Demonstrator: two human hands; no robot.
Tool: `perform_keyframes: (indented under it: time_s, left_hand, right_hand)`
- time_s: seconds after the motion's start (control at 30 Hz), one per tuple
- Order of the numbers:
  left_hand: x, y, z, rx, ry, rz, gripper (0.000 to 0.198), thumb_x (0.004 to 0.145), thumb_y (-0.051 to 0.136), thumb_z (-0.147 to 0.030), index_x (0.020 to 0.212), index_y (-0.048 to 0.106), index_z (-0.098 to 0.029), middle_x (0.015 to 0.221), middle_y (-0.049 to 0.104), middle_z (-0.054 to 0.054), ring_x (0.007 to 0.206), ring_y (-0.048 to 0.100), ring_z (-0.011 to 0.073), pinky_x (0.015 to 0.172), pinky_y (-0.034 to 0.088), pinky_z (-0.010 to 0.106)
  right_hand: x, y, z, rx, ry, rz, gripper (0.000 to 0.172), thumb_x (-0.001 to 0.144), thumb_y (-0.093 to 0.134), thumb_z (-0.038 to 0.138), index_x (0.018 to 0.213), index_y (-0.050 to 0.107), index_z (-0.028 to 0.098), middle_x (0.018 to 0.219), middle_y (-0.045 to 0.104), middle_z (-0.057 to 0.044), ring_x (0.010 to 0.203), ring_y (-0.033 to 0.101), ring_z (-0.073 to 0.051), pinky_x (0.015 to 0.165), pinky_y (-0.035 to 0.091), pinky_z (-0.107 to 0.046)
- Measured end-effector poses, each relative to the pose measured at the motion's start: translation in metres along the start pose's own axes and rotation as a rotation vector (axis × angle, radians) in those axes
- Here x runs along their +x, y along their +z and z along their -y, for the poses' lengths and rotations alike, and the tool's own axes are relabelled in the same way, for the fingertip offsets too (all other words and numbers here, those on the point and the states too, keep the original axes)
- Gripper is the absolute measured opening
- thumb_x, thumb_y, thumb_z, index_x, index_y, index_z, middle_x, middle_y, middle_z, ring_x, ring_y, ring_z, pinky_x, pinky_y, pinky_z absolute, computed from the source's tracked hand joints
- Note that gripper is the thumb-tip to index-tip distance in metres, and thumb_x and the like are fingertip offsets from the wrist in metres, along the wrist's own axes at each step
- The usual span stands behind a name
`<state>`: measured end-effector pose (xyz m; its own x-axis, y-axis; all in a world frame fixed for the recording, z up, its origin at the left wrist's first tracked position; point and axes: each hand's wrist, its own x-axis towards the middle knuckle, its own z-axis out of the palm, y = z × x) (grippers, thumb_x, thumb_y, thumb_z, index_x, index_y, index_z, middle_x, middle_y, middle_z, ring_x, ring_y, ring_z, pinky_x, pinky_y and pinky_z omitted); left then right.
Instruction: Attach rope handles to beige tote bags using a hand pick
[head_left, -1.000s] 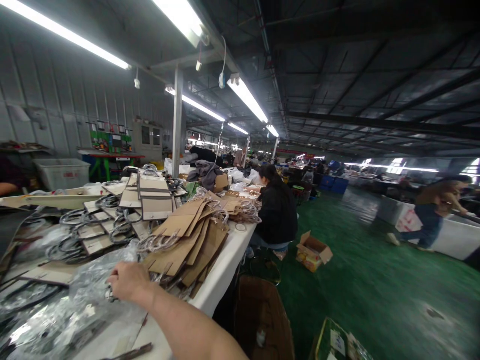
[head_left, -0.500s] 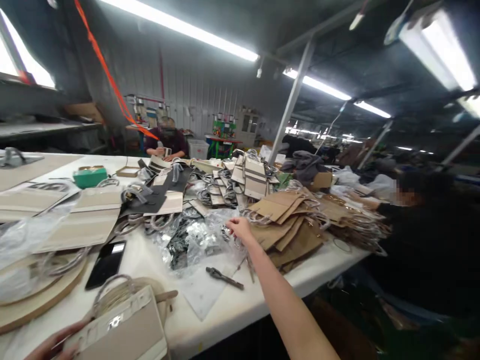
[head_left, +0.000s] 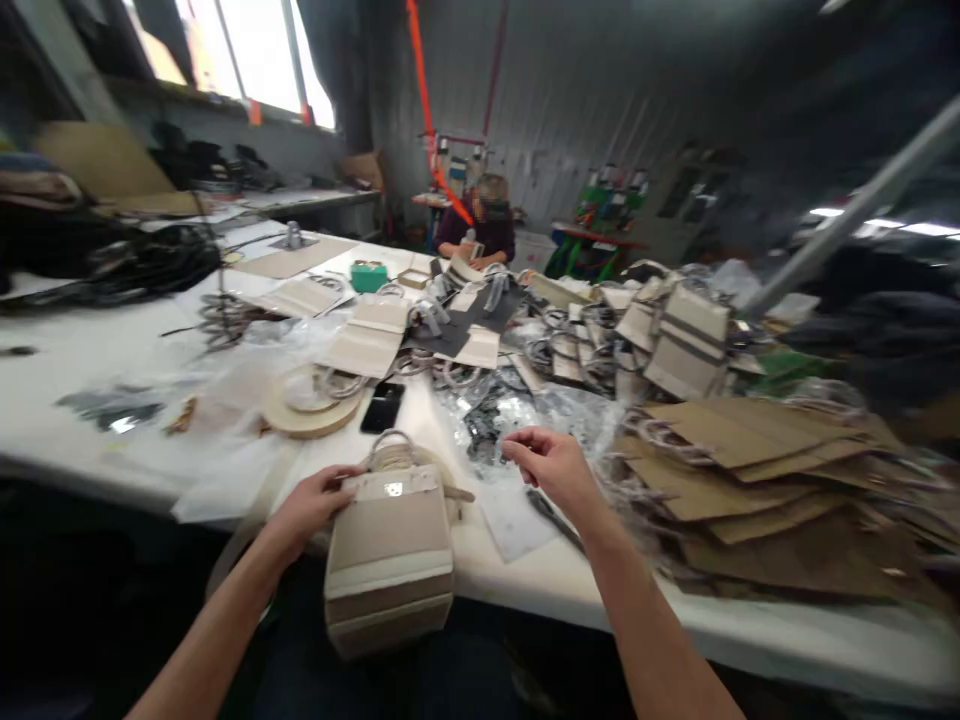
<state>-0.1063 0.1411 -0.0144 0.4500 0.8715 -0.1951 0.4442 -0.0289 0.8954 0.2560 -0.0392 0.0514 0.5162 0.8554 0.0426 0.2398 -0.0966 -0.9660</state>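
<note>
A beige and tan striped handbag [head_left: 390,555] hangs half over the near edge of the white table [head_left: 90,350]. My left hand [head_left: 311,505] grips its upper left corner. My right hand [head_left: 551,468] hovers just right of the bag, above a clear plastic sheet [head_left: 514,520]; its fingers are curled in a pinch, and I cannot make out what is between them. A pile of clear bags with dark metal parts [head_left: 510,415] lies just beyond that hand. A dark hand tool [head_left: 551,515] rests on the table under my right wrist.
Flat brown cardboard pieces [head_left: 757,470] are stacked at the right. A black phone [head_left: 382,407], a round wooden disc [head_left: 307,410] and several beige bag panels [head_left: 371,345] lie ahead. A seated person [head_left: 484,230] works at the far end.
My view has swung left and down. My right hand has left the plastic bag pile and drawn back toward me. The handbag and my left hand now sit in the middle.
</note>
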Motion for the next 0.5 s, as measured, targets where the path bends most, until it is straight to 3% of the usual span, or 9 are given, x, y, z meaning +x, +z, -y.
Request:
perform_keyframes:
  time_s: [0.1,0.23,0.37,0.5]
  left_hand:
    - [0.002,-0.001,0.006,-0.085,-0.056,0.036,0.069,0.063,0.079,-0.05,0.123,0.086,-0.016,0.103,0.083,0.011,0.102,0.074,0.0351,0.094,0.058,0.044]
    - [0.005,-0.003,0.019,-0.159,-0.047,0.065,0.069,0.061,0.08,-0.045,0.123,0.085,-0.015,0.103,0.083,0.01,0.101,0.073,0.0337,0.095,0.055,0.043]
    - [0.006,-0.002,0.026,-0.168,-0.027,0.029,0.066,0.061,0.079,-0.047,0.118,0.084,-0.012,0.1,0.082,0.011,0.097,0.072,0.0325,0.091,0.054,0.042]
    - [0.004,-0.002,0.031,-0.195,-0.017,-0.008,0.067,0.062,0.082,-0.049,0.117,0.083,-0.011,0.1,0.081,0.011,0.097,0.072,0.0322,0.091,0.054,0.041]
  right_hand:
    - [-0.023,0.072,0.008,0.054,0.023,0.203,0.026,0.09,0.086,0.045,0.093,0.088,0.019,0.074,0.077,-0.009,0.05,0.057,-0.012,0.047,0.044,-0.026]
    - [-0.032,0.144,0.008,0.039,0.049,0.31,0.016,0.091,0.082,0.033,0.094,0.087,0.018,0.077,0.079,-0.006,0.049,0.059,-0.012,0.047,0.046,-0.024]
    - [-0.023,0.178,-0.003,-0.139,0.051,0.303,0.006,0.088,0.082,0.02,0.092,0.087,0.019,0.073,0.078,-0.003,0.048,0.061,-0.012,0.048,0.047,-0.023]
    - [-0.022,0.184,-0.011,-0.186,0.118,0.358,0.014,0.091,0.076,0.014,0.097,0.088,0.019,0.061,0.072,-0.002,0.046,0.064,-0.015,0.049,0.048,-0.024]
